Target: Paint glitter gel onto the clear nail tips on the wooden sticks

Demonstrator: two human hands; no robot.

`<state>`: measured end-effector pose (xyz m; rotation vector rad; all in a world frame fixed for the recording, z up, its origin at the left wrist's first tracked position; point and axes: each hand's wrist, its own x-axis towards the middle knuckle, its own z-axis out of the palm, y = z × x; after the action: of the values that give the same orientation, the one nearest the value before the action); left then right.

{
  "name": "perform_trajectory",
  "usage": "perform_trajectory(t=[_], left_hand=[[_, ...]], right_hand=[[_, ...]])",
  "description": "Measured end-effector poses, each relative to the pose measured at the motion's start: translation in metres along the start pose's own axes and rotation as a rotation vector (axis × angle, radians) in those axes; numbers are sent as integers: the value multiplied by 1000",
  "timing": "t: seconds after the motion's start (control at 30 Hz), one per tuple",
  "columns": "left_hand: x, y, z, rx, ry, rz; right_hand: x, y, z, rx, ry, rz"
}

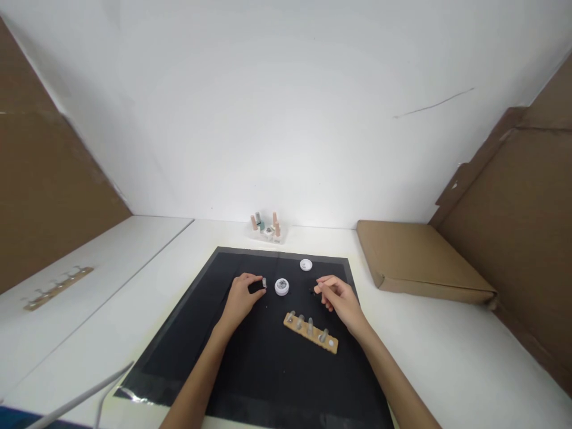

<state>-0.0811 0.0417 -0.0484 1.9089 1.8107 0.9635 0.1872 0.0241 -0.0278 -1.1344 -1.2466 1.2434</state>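
Note:
My left hand [243,297] pinches a small clear-grey false nail tip [264,282] between thumb and forefinger, above the black mat [250,357]. Just right of it stands an open white jar [282,287] with silvery-grey contents. My right hand [336,297] is closed, thumb against fingers, to the right of the jar. A small dark tip shows by its fingertips; what it belongs to is too small to make out. Closer to me lies a wooden nail stand [311,333] carrying several greyish nail tips and one bare white dot. The jar's white lid [306,264] rests behind.
A clear tray [270,235] of peach-capped bottles stands by the wall. Flat on the right is a cardboard box [411,253]. Another wooden stand [58,289] with clear tips lies far left. A grey cable [84,396] crosses the front left. Cardboard panels rise at both sides.

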Motion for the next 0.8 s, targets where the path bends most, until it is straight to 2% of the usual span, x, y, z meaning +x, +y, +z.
perform_trajectory(t=[0.13, 0.23, 0.3, 0.4, 0.57, 0.63, 0.7, 0.8], left_hand=[[-5, 7, -14, -50, -18, -9], [-9, 24, -19, -81, -42, 97], [-9, 38, -17, 16, -85, 187], [-4, 54, -9, 203, -162, 252], [6, 61, 2, 324, -266, 275], [7, 63, 3, 267, -251, 275], [6, 67, 2, 116, -219, 261], [3, 77, -1, -299, -207, 173]], right_hand=[[1, 2, -1, 7, 4, -11], [1, 2, -2, 10, 7, -22], [0, 1, -1, 9, 7, -29], [-1, -2, -2, 9, 12, -41], [-2, -9, -4, 19, 43, -80], [-2, -12, -4, 28, 59, -104], [-3, -16, -4, 37, 77, -135], [-7, -24, -4, 53, 115, -195]])
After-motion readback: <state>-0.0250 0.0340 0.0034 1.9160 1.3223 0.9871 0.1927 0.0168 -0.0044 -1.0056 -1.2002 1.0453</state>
